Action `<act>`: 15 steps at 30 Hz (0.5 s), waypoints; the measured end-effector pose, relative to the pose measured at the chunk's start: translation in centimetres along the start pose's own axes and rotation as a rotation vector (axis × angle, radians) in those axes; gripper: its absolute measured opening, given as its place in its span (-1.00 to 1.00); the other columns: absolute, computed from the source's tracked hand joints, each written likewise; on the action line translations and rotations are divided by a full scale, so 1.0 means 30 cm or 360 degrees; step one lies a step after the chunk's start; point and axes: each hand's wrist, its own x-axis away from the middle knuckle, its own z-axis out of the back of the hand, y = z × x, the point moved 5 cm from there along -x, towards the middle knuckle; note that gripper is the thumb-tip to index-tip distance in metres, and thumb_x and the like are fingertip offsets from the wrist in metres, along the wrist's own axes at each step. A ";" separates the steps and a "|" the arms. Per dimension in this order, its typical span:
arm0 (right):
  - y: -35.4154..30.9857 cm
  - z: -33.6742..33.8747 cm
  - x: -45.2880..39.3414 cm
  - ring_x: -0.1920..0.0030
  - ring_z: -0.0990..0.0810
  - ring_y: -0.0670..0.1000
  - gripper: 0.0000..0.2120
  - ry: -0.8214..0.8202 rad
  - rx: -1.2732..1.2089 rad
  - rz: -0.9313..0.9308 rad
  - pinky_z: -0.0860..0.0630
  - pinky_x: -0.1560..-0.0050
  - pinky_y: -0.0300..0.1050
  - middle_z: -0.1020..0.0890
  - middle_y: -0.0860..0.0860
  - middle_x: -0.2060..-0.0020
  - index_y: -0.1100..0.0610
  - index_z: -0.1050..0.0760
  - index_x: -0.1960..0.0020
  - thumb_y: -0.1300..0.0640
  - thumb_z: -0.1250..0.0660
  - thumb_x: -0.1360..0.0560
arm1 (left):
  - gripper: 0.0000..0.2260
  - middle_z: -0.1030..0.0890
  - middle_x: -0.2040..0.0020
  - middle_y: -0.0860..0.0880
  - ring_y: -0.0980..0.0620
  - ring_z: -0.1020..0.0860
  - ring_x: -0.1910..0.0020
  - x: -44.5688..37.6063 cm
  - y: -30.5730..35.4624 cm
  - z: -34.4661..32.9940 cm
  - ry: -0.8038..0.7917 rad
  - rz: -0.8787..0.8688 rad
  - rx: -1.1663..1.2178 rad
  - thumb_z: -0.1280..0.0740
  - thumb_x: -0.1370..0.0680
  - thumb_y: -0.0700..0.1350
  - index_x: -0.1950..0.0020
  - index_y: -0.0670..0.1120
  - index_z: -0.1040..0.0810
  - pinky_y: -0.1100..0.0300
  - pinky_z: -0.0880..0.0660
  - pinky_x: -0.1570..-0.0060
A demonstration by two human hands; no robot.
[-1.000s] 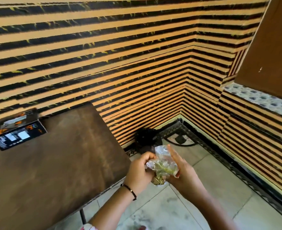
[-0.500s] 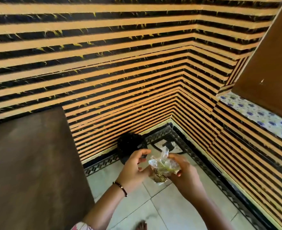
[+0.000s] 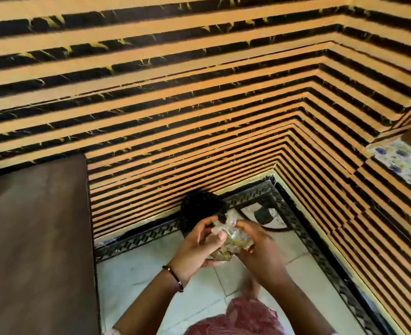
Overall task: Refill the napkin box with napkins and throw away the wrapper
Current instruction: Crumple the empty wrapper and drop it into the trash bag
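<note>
Low in the frame's centre, left hand [image 3: 194, 245] and right hand [image 3: 260, 250] clasp the crumpled wrapper [image 3: 231, 235] between curled fingers (compacting it, I'd guess) above the dark bin [image 3: 199, 211].

A dark brown wooden table [image 3: 35, 238] fills the near left, its right edge running toward the far wall. The walls, banded in orange and black horizontal stripes [image 3: 199, 97], meet in a corner at the far right of centre. On the floor, pale square tiles [image 3: 137, 269] lie inside a black-and-white patterned border strip [image 3: 139, 238] that follows the wall base. A ledge of white tile with blue flowers [image 3: 402, 160] juts from the right wall. A thin dark beaded bracelet [image 3: 174, 278] circles a wrist at near centre. Red patterned cloth [image 3: 243, 317] shows at the near edge.
</note>
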 end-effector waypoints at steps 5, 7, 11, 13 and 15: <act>0.110 -0.026 -0.270 0.03 -0.59 -0.04 -0.64 -0.0355 -0.0050 0.0061 -0.54 0.02 -0.18 -0.61 0.00 -0.01 0.04 -0.51 -0.14 0.15 -0.43 -0.35 | -0.84 -0.61 -0.06 -0.05 -0.07 -0.60 -0.02 -0.224 0.038 0.022 0.0354 0.0078 0.0020 -0.34 -0.51 -0.11 -0.08 0.02 -0.49 -0.05 -0.60 0.02; 0.173 -0.012 -0.386 -0.01 -0.57 -0.04 -0.65 -0.0467 -0.0055 0.0035 -0.49 -0.02 -0.22 -0.59 -0.02 -0.03 0.07 -0.52 -0.15 0.19 -0.42 -0.37 | -0.79 -0.61 -0.03 -0.04 -0.02 -0.60 0.02 -0.317 0.040 0.015 0.0411 0.0136 0.0062 -0.35 -0.50 -0.13 -0.12 -0.02 -0.48 0.01 -0.58 0.04; 0.328 0.039 -0.586 -0.06 -0.52 -0.05 -0.61 -0.0613 0.0009 -0.0084 -0.40 -0.07 -0.24 -0.55 -0.04 -0.03 0.08 -0.51 -0.17 0.30 -0.40 -0.36 | -0.71 -0.56 -0.03 -0.02 0.09 -0.55 0.04 -0.495 0.013 0.023 0.0537 0.0243 -0.0105 -0.35 -0.50 -0.17 -0.21 -0.11 -0.42 0.41 -0.48 0.21; 0.414 0.063 -0.663 -0.04 -0.53 -0.03 -0.59 -0.0674 0.0052 -0.0164 -0.40 -0.04 -0.22 -0.56 -0.01 0.00 0.06 -0.52 -0.14 0.34 -0.42 -0.34 | -0.69 -0.58 -0.07 -0.05 0.01 -0.56 -0.08 -0.552 -0.024 0.051 0.0672 0.0339 -0.0171 -0.41 -0.46 -0.06 -0.16 -0.08 -0.47 0.32 -0.50 0.02; 0.511 0.066 -0.753 -0.04 -0.55 0.03 -0.54 -0.0768 0.0123 -0.0206 -0.40 -0.03 -0.20 -0.54 -0.04 0.03 0.00 -0.50 -0.07 0.42 -0.41 -0.30 | -0.73 -0.61 -0.04 -0.02 -0.03 -0.57 -0.11 -0.615 -0.076 0.077 0.0782 0.0444 -0.0199 -0.41 -0.41 0.09 -0.04 0.03 -0.51 0.08 -0.52 -0.11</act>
